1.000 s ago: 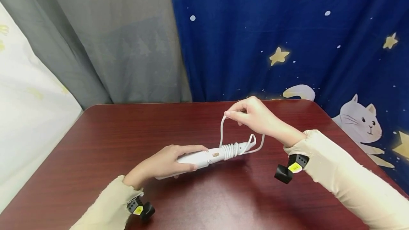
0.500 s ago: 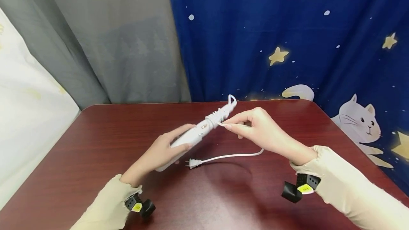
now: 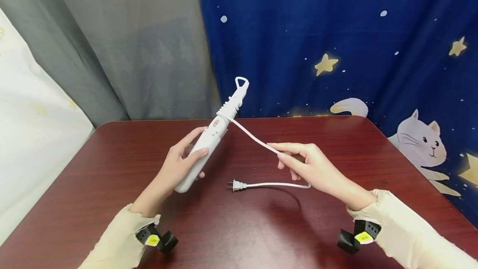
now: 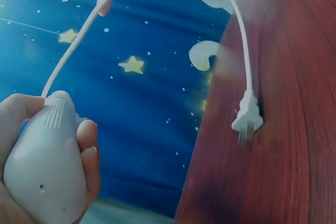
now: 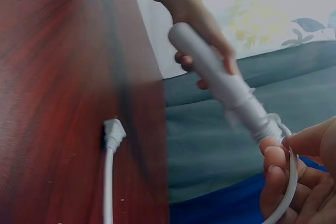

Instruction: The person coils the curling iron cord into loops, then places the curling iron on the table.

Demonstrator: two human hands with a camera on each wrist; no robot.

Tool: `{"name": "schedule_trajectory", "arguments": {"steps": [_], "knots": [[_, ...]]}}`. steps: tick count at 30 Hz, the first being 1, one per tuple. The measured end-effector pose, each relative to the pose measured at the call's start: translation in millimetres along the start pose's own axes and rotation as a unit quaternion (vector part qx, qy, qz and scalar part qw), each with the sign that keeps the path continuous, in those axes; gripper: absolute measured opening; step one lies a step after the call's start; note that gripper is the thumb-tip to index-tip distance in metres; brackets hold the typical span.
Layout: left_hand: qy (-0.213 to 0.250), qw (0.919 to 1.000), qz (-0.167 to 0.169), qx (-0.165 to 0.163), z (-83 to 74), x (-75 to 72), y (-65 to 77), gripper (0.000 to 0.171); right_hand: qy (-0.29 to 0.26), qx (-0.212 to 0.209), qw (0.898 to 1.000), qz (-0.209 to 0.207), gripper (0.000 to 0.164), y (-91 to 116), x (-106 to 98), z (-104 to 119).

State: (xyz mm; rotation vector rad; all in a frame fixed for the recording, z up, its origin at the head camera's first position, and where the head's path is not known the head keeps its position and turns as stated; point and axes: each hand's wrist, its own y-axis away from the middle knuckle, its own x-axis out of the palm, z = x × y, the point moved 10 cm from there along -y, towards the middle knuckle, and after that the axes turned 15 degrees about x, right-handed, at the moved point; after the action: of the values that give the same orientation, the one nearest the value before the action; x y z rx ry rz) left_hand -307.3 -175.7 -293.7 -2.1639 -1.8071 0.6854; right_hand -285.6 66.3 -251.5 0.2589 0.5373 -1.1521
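Note:
A white hair straightener (image 3: pixel 210 138) slants up above the table, its corded end raised toward the curtain. My left hand (image 3: pixel 174 168) grips its body, thumb on the near side. White cord (image 3: pixel 254 138) is coiled in several turns round the raised end, with a small loop at the tip. My right hand (image 3: pixel 313 164) pinches the cord between thumb and forefinger, holding a length of it out from the coils. From beneath that hand the cord runs back left to a two-pin plug (image 3: pixel 238 185). In the left wrist view the straightener's rounded, ribbed end (image 4: pixel 50 156) faces the camera.
The dark red wooden table (image 3: pixel 239 231) spreads under both hands. Behind its far edge hang a grey curtain (image 3: pixel 149 53) and a blue curtain (image 3: pixel 276 53) with stars and a cat. White cloth (image 3: pixel 33 136) hangs at the left.
My left hand has lifted and tilted the straightener more upright. My right hand has drawn the cord down toward me and right, away from the coils. The plug now shows over the table.

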Motion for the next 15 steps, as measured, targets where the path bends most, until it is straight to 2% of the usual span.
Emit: {"name": "schedule_trajectory", "arguments": {"steps": [7, 11, 15], "knots": [[0.035, 0.9993, -0.009, 0.002, -9.0, 5.3, 0.3, 0.048, -0.006, -0.019, 1.0, 0.018, 0.031, -1.0, 6.2, -13.7], [0.075, 0.9971, 0.001, 0.012, -19.6, 12.1, 2.8, 0.048, -0.021, -0.03, 0.998, 0.048, 0.035, -1.5, 6.1, -25.9], [0.124, 0.9915, 0.02, 0.032, -32.8, 20.7, 5.6, 0.049, -0.052, -0.05, 0.994, 0.078, 0.036, -2.6, 4.5, -37.8]]}}
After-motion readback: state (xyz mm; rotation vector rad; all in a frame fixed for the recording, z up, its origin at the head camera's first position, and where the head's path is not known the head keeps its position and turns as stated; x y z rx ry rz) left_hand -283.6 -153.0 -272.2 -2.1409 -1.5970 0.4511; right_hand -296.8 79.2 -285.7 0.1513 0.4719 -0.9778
